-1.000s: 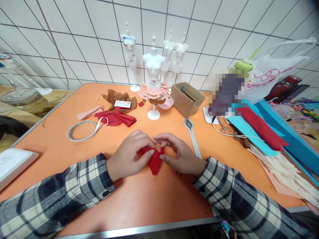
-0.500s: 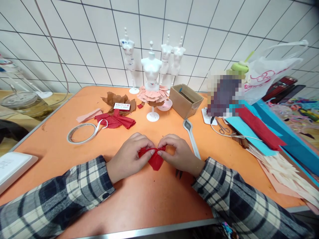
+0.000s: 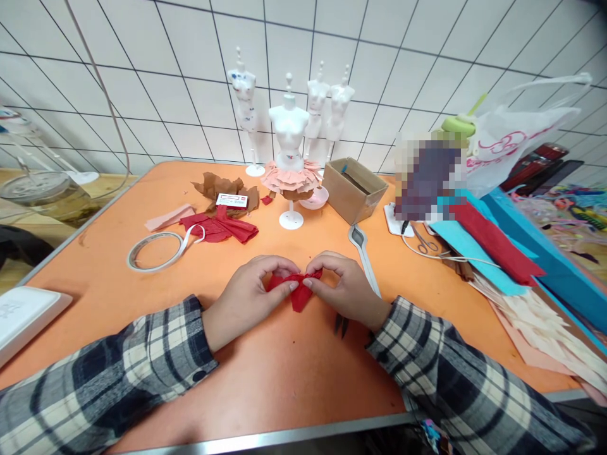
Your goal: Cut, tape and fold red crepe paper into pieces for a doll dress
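Between both hands is a small piece of red crepe paper, gathered along its top edge and hanging down in a point. My left hand pinches it from the left, thumb against fingertips. From the other side my right hand pinches the same gathered edge close by. Partly under the right hand lie grey tweezers, their dark tips showing below the wrist. Beyond the hands stands a white mini dress form wearing a ruffled peach paper skirt.
A tape roll, red paper strips and brown crumpled paper lie at left. A cardboard box and a pink bowl stand at the back. Scissors and coloured paper sheets are at right.
Both hands have shifted slightly right with the red crepe paper. Its hanging point looks narrower and shorter, with more of the edge bunched between the fingertips.
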Tool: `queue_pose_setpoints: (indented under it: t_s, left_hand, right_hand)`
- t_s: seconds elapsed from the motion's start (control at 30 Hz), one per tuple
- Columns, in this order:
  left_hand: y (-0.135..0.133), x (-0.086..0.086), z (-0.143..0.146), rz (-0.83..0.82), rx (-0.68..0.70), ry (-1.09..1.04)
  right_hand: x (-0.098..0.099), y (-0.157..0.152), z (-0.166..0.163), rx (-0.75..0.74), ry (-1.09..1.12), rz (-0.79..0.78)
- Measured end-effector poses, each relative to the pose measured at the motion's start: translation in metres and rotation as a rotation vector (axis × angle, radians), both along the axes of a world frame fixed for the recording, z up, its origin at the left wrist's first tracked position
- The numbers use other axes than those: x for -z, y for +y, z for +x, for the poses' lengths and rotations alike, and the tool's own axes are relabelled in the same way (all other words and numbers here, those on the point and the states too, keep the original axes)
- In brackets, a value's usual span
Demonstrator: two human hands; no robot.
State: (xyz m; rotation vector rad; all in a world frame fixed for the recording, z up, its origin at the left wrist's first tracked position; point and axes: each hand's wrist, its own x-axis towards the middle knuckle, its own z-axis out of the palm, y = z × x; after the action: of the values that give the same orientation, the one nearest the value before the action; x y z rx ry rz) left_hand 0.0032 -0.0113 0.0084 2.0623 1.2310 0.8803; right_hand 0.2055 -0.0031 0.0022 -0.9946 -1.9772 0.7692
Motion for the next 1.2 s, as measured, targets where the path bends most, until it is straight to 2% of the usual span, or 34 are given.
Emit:
queue_pose_setpoints:
  t_s: [0.17,0.37,0.53,0.8,1.0,1.2]
  left_hand:
    - [0.004,-0.001,-0.003,0.058,-0.003,-0.054]
    - [0.006,-0.008,-0.012,0.492,0.04,0.172]
    - [0.003,-0.009,-0.017,0.718,0.032,0.232]
    - [0.001,-0.005,-0.018,0.781,0.098,0.179]
    - [0.0,-0.003,-0.019,0.836,0.098,0.19]
    - [-0.001,-0.003,-0.018,0.83,0.094,0.177]
  right_hand:
    - [0.0,-0.003,-0.001,0.046,-0.101,0.171]
    - [-0.002,-0.01,0.002,0.108,-0.27,0.444]
    - [-0.006,-0.014,0.004,0.081,-0.288,0.55]
    - [-0.005,-0.019,0.0,0.178,-0.244,0.621]
    - [-0.005,-0.02,-0.002,0.235,-0.158,0.521]
    - [-0.005,-0.018,0.001,0.181,-0.211,0.58]
